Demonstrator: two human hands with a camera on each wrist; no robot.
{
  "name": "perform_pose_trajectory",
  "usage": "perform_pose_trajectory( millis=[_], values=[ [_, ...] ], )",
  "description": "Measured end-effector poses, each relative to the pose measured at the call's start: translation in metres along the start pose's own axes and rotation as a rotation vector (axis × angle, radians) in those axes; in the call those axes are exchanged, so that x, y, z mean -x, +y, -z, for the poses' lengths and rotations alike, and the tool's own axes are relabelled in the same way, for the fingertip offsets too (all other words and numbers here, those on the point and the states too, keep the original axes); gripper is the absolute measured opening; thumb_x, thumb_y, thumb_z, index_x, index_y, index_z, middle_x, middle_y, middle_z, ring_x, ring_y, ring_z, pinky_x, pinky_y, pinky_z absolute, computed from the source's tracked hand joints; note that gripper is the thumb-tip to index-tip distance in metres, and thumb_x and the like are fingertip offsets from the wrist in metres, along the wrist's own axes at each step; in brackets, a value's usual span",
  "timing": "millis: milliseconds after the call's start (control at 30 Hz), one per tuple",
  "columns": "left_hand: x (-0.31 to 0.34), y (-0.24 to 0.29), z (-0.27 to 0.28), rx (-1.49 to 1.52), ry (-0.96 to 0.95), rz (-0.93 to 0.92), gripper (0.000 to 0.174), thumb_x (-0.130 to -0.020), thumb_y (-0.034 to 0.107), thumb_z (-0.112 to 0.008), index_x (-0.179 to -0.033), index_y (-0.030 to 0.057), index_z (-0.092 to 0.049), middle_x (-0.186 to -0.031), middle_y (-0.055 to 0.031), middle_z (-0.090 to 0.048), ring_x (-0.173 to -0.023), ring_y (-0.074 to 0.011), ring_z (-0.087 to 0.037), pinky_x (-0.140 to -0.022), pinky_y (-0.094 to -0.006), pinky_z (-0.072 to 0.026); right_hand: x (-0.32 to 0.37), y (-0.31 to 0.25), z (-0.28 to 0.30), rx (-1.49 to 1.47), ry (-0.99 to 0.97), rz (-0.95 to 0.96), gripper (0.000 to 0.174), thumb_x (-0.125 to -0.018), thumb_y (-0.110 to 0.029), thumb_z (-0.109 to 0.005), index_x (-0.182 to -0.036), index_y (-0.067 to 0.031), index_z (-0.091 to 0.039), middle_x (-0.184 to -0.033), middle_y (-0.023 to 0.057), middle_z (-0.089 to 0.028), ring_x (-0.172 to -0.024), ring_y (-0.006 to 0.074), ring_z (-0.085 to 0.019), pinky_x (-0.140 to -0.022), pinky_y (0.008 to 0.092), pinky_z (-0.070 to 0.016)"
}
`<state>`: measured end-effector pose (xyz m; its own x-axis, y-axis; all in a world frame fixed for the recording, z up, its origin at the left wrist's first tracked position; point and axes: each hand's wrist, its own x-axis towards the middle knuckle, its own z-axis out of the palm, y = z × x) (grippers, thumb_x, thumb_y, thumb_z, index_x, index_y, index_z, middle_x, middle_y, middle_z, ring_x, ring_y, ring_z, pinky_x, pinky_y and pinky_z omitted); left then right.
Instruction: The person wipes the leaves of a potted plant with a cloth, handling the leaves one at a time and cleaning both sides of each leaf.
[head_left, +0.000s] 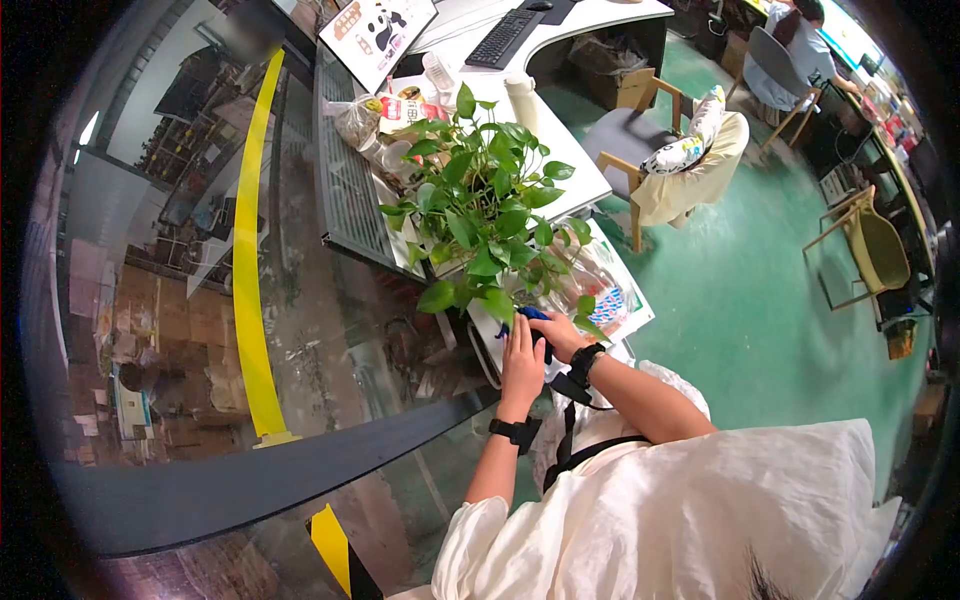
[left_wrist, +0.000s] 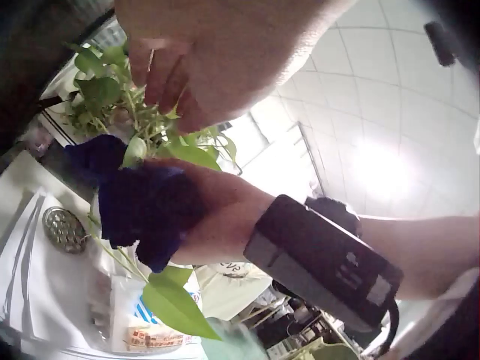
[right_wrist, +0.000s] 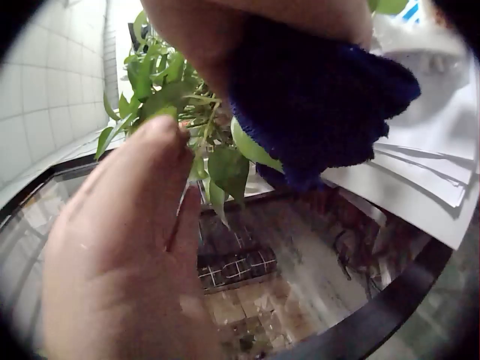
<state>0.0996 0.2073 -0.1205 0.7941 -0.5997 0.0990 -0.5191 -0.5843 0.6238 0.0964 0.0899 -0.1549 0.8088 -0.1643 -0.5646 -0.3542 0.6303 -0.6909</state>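
Observation:
A dark blue cloth (head_left: 533, 318) (left_wrist: 146, 202) (right_wrist: 315, 101) is bunched in the right hand (head_left: 562, 337) (left_wrist: 217, 206) (right_wrist: 277, 22), whose fingers curl round it. Beside it the left hand (head_left: 523, 365) (left_wrist: 217, 64) (right_wrist: 127, 240) has its fingers extended toward the lowest leaves; whether it touches a leaf I cannot tell. A leafy green potted plant (head_left: 483, 205) (left_wrist: 105, 86) (right_wrist: 161, 79) spreads just beyond both hands, its pot hidden by leaves. One leaf (left_wrist: 176, 304) hangs below the cloth in the left wrist view.
Papers (left_wrist: 26, 262) (right_wrist: 427, 172) and a clear plastic bag (head_left: 590, 285) lie beside the plant. Behind it stand a pale bottle (head_left: 522, 103), a bagged item (head_left: 355, 122) and a keyboard (head_left: 505, 38). A glass partition with yellow tape (head_left: 250, 230) is at left, chairs (head_left: 640, 150) at right.

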Motion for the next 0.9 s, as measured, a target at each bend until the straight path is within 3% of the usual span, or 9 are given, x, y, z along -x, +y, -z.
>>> perform_pose_trajectory(
  millis=[67, 100, 233, 467, 667, 700, 800, 900],
  values=[
    [0.003, -0.007, -0.011, 0.054, -0.016, 0.032, 0.053, -0.093, 0.025, -0.038, -0.134, -0.005, -0.024, -0.14, -0.0211, -0.025, -0.13, -0.0335, -0.023, -0.106, -0.0416, -0.0203, 0.008, -0.008, -0.004, -0.082, -0.01, -0.052, 0.024, -0.074, -0.011, -0.061, -0.094, 0.0022, -0.059, -0.084, 0.007, -0.06, -0.069, 0.0149, -0.055, -0.063, 0.0276, -0.0444],
    [0.004, -0.009, -0.013, 0.091, -0.035, 0.07, 0.053, -0.093, 0.024, -0.036, -0.135, -0.0046, -0.021, -0.141, -0.0212, -0.023, -0.131, -0.0341, -0.021, -0.106, -0.0408, -0.0192, 0.009, -0.006, 0.002, 0.071, -0.057, 0.057, 0.021, -0.075, -0.011, -0.059, -0.093, -0.0004, -0.058, -0.085, 0.0066, -0.058, -0.071, 0.0154, -0.054, -0.065, 0.0283, -0.0437],
    [0.005, -0.017, -0.012, 0.164, -0.016, 0.047, 0.052, -0.094, 0.025, -0.033, -0.136, -0.0045, -0.021, -0.141, -0.021, -0.023, -0.132, -0.0325, -0.021, -0.107, -0.0383, -0.0183, 0.007, -0.002, 0.001, -0.223, -0.131, -0.157, 0.015, -0.076, -0.013, -0.061, -0.088, -0.0045, -0.056, -0.081, 0.0045, -0.058, -0.071, 0.0142, -0.055, -0.064, 0.0271, -0.0444],
    [-0.003, -0.024, -0.014, 0.229, 0.02, 0.047, 0.046, -0.095, 0.024, -0.029, -0.132, -0.0037, -0.031, -0.14, -0.0198, -0.028, -0.13, -0.0322, -0.025, -0.106, -0.0364, -0.0202, 0.01, -0.007, 0.0, -0.241, -0.15, -0.155, 0.012, -0.076, -0.011, -0.06, -0.085, -0.0037, -0.057, -0.078, 0.0039, -0.059, -0.068, 0.0131, -0.056, -0.063, 0.0263, -0.0454],
    [-0.013, -0.032, -0.011, 0.229, -0.038, 0.082, 0.044, -0.094, 0.022, -0.029, -0.13, -0.0031, -0.035, -0.135, -0.0203, -0.035, -0.124, -0.0323, -0.034, -0.102, -0.0371, -0.0267, 0.013, -0.007, 0.005, -0.253, -0.177, -0.181, 0.008, -0.077, -0.009, -0.057, -0.083, -0.004, -0.059, -0.075, 0.0024, -0.061, -0.066, 0.013, -0.058, -0.061, 0.0255, -0.0464],
    [-0.016, -0.033, -0.011, 0.21, 0.013, 0.058, 0.043, -0.094, 0.023, -0.03, -0.128, -0.0017, -0.04, -0.128, -0.021, -0.043, -0.118, -0.0331, -0.042, -0.098, -0.0362, -0.0319, 0.014, -0.008, 0.004, -0.244, -0.191, -0.188, 0.008, -0.077, -0.008, -0.057, -0.083, -0.004, -0.059, -0.075, 0.0022, -0.061, -0.066, 0.013, -0.059, -0.062, 0.0258, -0.0467],
    [-0.019, -0.043, -0.002, 0.45, -0.117, 0.25, 0.042, -0.095, 0.026, -0.032, -0.123, -0.0009, -0.046, -0.118, -0.0206, -0.053, -0.11, -0.032, -0.05, -0.092, -0.033, -0.037, 0.019, -0.01, 0.007, -0.169, -0.286, -0.195, 0.012, -0.076, -0.006, -0.056, -0.086, -0.0018, -0.06, -0.08, 0.0033, -0.062, -0.069, 0.0126, -0.059, -0.064, 0.0257, -0.047],
    [-0.018, -0.053, 0.003, 0.527, -0.06, 0.269, 0.037, -0.093, 0.025, -0.043, -0.115, -0.0019, -0.054, -0.104, -0.0158, -0.062, -0.095, -0.0174, -0.058, -0.082, -0.0277, -0.0427, 0.023, -0.013, 0.006, -0.077, -0.353, -0.174, 0.015, -0.075, -0.005, -0.055, -0.088, 0.0007, -0.06, -0.083, 0.0043, -0.061, -0.073, 0.0123, -0.059, -0.067, 0.0244, -0.0466]
  ],
)
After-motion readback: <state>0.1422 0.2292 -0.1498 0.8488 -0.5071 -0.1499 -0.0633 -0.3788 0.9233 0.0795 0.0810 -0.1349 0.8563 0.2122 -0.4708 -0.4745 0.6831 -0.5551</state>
